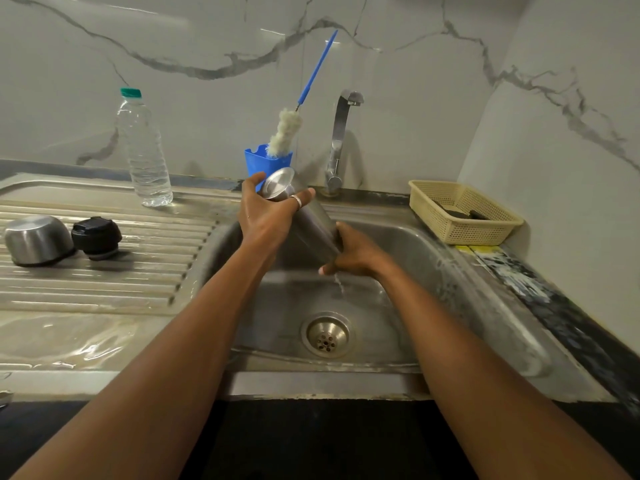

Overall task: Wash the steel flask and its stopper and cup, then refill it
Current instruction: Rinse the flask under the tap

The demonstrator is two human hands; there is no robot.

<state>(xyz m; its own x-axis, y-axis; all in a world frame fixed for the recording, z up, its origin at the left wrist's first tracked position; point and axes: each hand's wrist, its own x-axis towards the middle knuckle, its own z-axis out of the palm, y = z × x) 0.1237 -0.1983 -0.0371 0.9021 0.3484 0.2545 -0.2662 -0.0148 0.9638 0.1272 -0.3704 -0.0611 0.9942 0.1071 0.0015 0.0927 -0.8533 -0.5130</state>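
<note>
- The cylindrical steel flask (313, 230) hangs tilted over the steel sink basin (415, 271), base up and mouth down, with a thin stream of water (339, 284) trickling out.
- The left hand (270, 213) grasps the base end and the right hand (353, 252) wraps the neck; wet steel likely slips, so a firm hold counts.
- Best to hold the mouth lowest until it drains.
- Well to the left, the inverted steel cup (36, 240) and black stopper (96, 237) sit on the ribbed drainboard (145, 271).
</note>
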